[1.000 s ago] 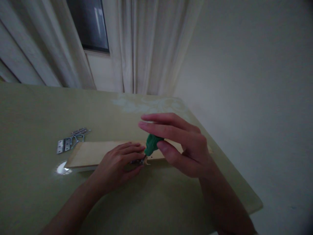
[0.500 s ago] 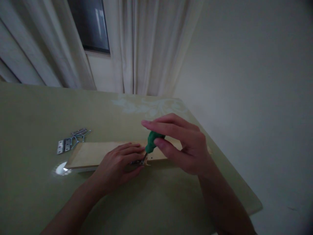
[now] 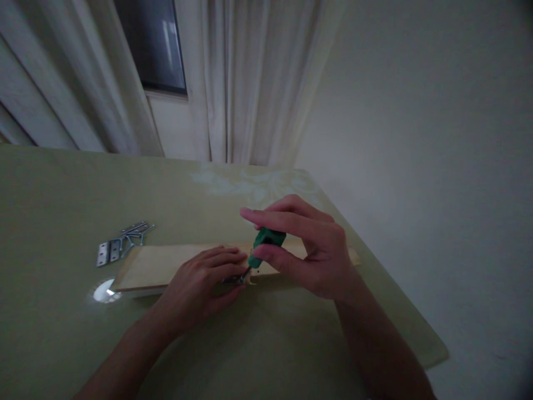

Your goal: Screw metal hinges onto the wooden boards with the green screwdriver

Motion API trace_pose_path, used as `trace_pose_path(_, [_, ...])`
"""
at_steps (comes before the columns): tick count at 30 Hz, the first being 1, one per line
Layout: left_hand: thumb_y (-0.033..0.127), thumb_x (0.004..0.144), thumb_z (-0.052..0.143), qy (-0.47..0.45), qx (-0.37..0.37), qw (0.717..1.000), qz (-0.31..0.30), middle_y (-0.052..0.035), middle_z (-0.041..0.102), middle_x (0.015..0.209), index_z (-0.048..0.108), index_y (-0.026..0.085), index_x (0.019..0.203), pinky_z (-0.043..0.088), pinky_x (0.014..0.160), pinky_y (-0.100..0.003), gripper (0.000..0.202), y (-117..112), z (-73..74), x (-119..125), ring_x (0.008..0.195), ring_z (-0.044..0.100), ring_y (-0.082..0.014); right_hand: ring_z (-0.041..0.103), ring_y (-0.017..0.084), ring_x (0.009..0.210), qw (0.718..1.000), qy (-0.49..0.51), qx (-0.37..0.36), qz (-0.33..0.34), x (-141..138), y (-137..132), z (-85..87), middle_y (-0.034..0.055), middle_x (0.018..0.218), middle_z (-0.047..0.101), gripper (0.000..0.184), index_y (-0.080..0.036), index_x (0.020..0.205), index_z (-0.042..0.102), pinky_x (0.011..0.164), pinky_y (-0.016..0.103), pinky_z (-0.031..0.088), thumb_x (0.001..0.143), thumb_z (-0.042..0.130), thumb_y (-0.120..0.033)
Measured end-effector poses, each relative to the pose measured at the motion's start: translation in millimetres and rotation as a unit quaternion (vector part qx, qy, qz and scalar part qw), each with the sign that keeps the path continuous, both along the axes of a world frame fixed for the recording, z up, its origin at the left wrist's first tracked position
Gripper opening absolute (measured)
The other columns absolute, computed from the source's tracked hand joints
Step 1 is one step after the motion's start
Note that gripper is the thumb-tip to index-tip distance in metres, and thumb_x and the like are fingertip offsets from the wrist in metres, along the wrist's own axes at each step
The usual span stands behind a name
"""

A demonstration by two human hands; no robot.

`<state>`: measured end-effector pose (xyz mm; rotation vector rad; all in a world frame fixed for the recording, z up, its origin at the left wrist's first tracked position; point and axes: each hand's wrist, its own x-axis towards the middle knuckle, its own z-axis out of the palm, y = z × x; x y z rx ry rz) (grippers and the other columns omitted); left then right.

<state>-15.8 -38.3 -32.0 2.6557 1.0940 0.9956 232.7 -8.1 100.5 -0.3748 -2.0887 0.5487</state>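
My right hand (image 3: 310, 250) is closed around the green handle of a screwdriver (image 3: 266, 244), index finger stretched out above it. The screwdriver leans, its short shaft running down to a small metal hinge (image 3: 234, 279) at the near edge of a pale wooden board (image 3: 156, 264). My left hand (image 3: 204, 283) lays its fingers across the top of the board, with the thumb at the near side, and holds the hinge there. Fingers cover part of the hinge. A splintered bit of wood sticks out beside the tip, and a small dark hole shows in the board to its right.
Left of the board lie a metal hinge (image 3: 108, 253) and several loose screws (image 3: 132, 241), with more hinge metal behind them. The green table (image 3: 58, 211) ends at a slanting right edge near the wall (image 3: 416, 139). Curtains (image 3: 258, 83) hang behind.
The screwdriver handle has tipped further to the right and turned in my right hand, whose thumb and fingers have shifted on it. My left hand stays in place.
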Motion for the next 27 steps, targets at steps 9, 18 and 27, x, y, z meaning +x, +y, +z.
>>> trace_pose_path(9, [0.028,0.101,0.076,0.005,-0.007,1.0,-0.003,-0.006,0.086,0.129,0.083,0.027,0.125,0.067,0.11,-0.054,0.025,0.0,3.0,0.6,0.126,0.08,-0.0326,0.077,0.016,0.102,0.999,0.022,0.02,-0.016,1.0,-1.3,0.5,0.0047,0.118,0.076,0.037,-0.029,0.139,0.082,0.091,0.029,0.066,0.102,0.084,-0.024])
trace_pose_path(18, [0.026,0.099,0.078,-0.001,-0.006,1.0,0.005,-0.0052,0.086,0.131,0.082,0.029,0.126,0.068,0.109,-0.053,0.027,0.2,1.1,0.6,0.126,0.08,-0.0324,0.074,0.017,0.098,0.998,-0.009,0.06,-0.025,2.4,0.8,0.8,0.0051,0.11,0.075,0.035,-0.026,0.139,0.081,0.089,0.029,0.065,0.105,0.082,-0.031])
trace_pose_path(27, [0.026,0.1,0.076,0.0,0.0,1.0,0.003,-0.0064,0.086,0.129,0.083,0.027,0.123,0.068,0.108,-0.051,0.024,-0.9,6.0,2.6,0.122,0.081,-0.0315,0.074,0.018,0.1,0.994,-0.044,0.094,-0.026,0.2,-2.3,0.2,0.0052,0.11,0.077,0.042,-0.025,0.149,0.074,0.09,0.031,0.065,0.108,0.077,-0.033])
